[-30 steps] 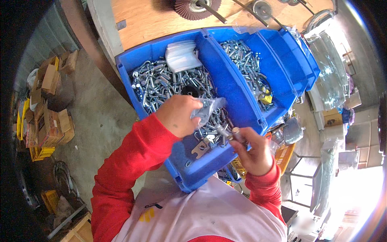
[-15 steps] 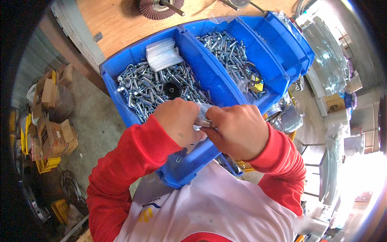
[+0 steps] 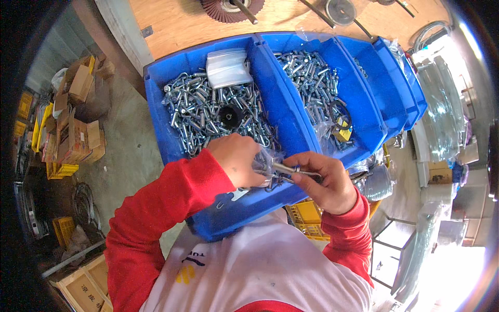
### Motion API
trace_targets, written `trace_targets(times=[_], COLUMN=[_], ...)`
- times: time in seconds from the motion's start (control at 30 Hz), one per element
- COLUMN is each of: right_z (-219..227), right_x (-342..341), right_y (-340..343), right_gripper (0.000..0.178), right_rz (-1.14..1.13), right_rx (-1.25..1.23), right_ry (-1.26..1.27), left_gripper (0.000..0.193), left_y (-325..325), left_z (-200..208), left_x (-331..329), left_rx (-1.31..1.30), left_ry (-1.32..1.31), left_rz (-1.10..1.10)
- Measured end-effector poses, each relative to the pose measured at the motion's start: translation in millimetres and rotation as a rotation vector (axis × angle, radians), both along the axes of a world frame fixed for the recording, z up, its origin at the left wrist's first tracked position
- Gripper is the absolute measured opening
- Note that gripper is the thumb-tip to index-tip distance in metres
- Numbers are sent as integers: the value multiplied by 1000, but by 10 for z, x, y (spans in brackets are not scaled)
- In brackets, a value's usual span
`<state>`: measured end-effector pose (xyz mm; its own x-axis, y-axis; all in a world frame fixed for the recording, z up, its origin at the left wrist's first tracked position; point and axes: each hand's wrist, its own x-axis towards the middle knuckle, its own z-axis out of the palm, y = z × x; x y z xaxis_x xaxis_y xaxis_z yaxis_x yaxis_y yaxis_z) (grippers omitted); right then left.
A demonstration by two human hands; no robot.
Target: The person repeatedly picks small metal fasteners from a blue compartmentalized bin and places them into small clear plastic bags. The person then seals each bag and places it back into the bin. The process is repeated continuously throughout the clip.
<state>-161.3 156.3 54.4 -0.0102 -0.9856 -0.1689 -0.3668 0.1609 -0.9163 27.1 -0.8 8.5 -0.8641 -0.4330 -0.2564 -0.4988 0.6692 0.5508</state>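
Observation:
Above the front part of a blue bin (image 3: pixel 228 221), my left hand (image 3: pixel 236 158) is closed round a crumpled clear plastic bag (image 3: pixel 264 158). My right hand (image 3: pixel 332 182) pinches a silver hook bolt (image 3: pixel 285 168) between thumb and fingers, its sleeve end pointing at the bag. The sleeve's tip lies at or in the bag's mouth; which one I cannot tell. Loose hook bolts (image 3: pixel 195 112) fill the bin behind my hands. On them lie a stack of clear bags (image 3: pixel 227 67) and a black round part (image 3: pixel 230 116).
To the right, a second blue bin (image 3: pixel 358 99) holds more bolts (image 3: pixel 309 78), a black ring (image 3: pixel 340 114) and a small yellow box (image 3: pixel 343 132). Further blue bins follow. Behind is a wooden board (image 3: pixel 171 23) with a brown abrasive wheel (image 3: pixel 226 9). Cardboard boxes (image 3: pixel 75 138) stand on the left floor.
My right hand has drawn away to the right from my left, and the bolt and bag between them now show more. The view has shifted, so the bins sit further right.

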Motion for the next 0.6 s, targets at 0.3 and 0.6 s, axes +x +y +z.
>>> trace_targets(times=[0.3,0.6], right_z=[-148,-261], right_x=[128,-9], right_y=[-251,-72], right_gripper=[21,19], right_rz=[126,73], right_rx=[-167,-135], right_ry=[328,533], left_gripper=[47,51], left_y=[216,14], left_z=[-2,-80], left_x=[-226,-128], left_rx=[67,169], left_ry=[50,111], left_rz=[-34,53])
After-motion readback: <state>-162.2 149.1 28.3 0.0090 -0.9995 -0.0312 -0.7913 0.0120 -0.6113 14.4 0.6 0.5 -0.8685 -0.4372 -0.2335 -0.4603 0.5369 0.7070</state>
